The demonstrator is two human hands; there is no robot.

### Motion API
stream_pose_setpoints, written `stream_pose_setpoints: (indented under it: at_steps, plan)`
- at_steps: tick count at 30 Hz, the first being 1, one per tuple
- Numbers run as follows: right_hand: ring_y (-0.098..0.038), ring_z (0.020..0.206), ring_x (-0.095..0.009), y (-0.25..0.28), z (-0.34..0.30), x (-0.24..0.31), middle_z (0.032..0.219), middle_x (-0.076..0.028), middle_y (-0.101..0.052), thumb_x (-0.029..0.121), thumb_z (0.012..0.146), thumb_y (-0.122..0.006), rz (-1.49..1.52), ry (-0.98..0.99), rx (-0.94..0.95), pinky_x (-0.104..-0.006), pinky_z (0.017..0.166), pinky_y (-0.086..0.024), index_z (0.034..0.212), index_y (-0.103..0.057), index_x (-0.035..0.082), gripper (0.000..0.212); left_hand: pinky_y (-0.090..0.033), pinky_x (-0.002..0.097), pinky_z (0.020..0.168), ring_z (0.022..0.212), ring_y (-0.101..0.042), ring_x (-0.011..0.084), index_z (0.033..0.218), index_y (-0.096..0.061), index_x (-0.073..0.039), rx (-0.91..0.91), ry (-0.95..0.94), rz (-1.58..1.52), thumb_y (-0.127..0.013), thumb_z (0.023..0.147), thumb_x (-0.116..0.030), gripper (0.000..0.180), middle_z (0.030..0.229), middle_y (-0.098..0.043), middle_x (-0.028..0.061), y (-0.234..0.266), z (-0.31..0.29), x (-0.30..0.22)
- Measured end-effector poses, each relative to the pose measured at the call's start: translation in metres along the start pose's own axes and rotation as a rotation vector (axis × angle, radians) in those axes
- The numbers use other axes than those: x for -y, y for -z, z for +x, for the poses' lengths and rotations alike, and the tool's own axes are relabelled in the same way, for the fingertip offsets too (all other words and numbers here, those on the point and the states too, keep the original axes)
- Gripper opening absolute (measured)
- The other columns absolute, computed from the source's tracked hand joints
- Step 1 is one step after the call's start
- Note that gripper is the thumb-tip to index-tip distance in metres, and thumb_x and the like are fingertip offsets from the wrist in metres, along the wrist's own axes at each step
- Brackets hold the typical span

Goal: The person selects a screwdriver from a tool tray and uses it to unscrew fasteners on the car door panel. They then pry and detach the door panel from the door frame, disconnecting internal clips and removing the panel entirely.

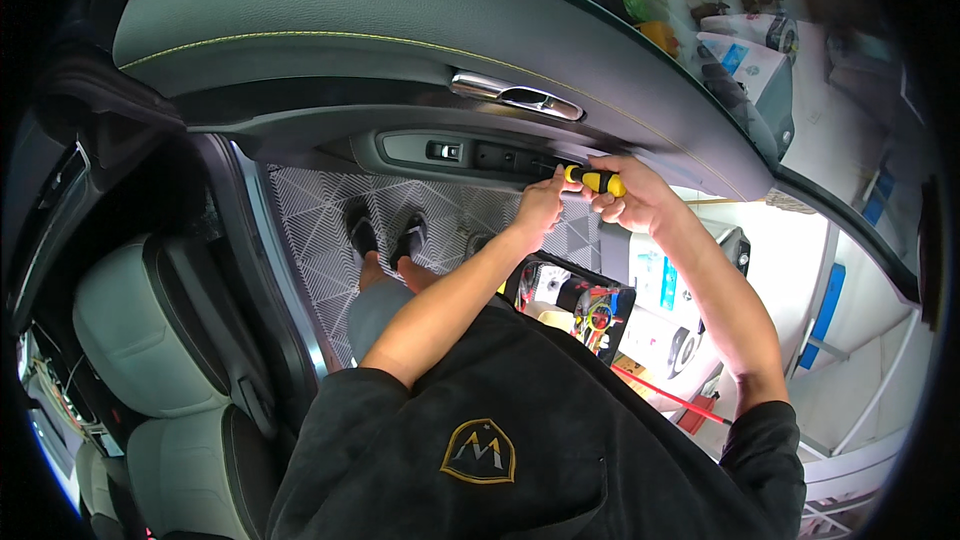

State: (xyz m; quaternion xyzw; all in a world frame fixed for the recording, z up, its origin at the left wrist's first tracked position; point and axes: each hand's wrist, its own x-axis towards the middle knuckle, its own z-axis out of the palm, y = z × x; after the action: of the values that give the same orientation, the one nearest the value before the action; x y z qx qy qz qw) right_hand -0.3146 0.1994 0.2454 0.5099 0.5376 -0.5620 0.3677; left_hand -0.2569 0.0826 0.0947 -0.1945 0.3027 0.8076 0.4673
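Observation:
A car door's inner panel (330,70) in dark grey with yellow stitching arches across the upper middle. My right hand (630,195) is closed round the yellow and black handle of a screwdriver (603,182), which points left toward the armrest's recess. Close beside its front end is my left hand (541,208), fingers bent together at the armrest edge; what they hold, if anything, is hidden. Left of both hands, the armrest carries a window switch (444,151) in a grey trim plate (403,148). Above it sits a chrome door handle (516,95).
Grey and black car seats (150,330) fill the left side, past the door sill (275,250). Below my hands stands an open tool bag (622,315) with assorted tools. White boxes (660,275) lie on the right. Patterned floor tiles (310,215) show under the door.

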Motion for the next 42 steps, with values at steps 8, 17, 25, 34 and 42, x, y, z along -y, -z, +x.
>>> stream_pose_setpoints:
  at_steps: [8,17,25,34,42]
  plan:
    - [-0.034,0.045,-0.003,0.002,0.007,0.011,0.074,-0.007,-0.057,0.023,0.097,-0.063,-0.255,-0.012,-0.104,-0.0181,0.035,-0.028,0.097,-0.057,0.003,0.021,-0.022,0.0233,0.045,0.052,-0.027,0.0037,0.117,-0.070,-0.010,0.157,0.053,0.084,-0.045,0.109,-0.049,0.046,0.065,-0.032,-0.0104,0.020,-0.004,-0.007]
    - [-0.029,0.040,-0.004,-0.019,-0.004,0.009,0.065,-0.002,-0.051,0.023,0.096,-0.067,-0.502,-0.070,-0.269,-0.0221,0.034,-0.021,0.100,-0.065,0.001,0.023,-0.044,0.0296,0.062,0.068,-0.052,0.0076,0.104,-0.073,-0.004,0.295,-0.023,0.372,-0.054,0.105,-0.033,0.035,0.078,-0.064,-0.0019,0.038,-0.027,0.021]
    - [-0.042,0.044,-0.013,-0.017,0.019,-0.003,0.057,-0.006,-0.051,0.027,0.087,-0.070,-1.377,0.247,-0.511,-0.0360,0.039,-0.030,0.075,-0.067,0.000,0.030,-0.055,0.0470,0.072,0.082,-0.072,0.0338,0.124,-0.063,-0.002,0.071,-0.358,1.090,-0.059,0.099,-0.022,0.032,0.093,-0.073,0.0178,0.017,-0.051,0.000]
    - [-0.045,0.047,-0.002,-0.030,0.009,0.029,0.067,0.003,-0.056,0.021,0.089,-0.073,-0.595,-0.224,-0.203,-0.0180,0.040,-0.031,0.078,-0.062,0.013,0.017,-0.058,0.0423,0.064,0.074,-0.073,0.0311,0.118,-0.058,-0.007,-0.048,-1.091,1.425,-0.062,0.094,-0.020,0.027,0.078,-0.071,0.0110,0.017,0.014,-0.040]
    - [-0.036,0.042,-0.007,-0.032,0.011,0.014,0.060,0.001,-0.051,0.016,0.084,-0.070,-0.936,-0.242,-0.431,-0.0250,0.037,-0.022,0.077,-0.066,0.009,0.010,-0.058,0.0392,0.066,0.070,-0.072,0.0266,0.118,-0.061,-0.007,-0.164,-1.232,1.184,-0.066,0.086,-0.017,0.034,0.077,-0.071,0.0106,0.013,0.024,0.004]
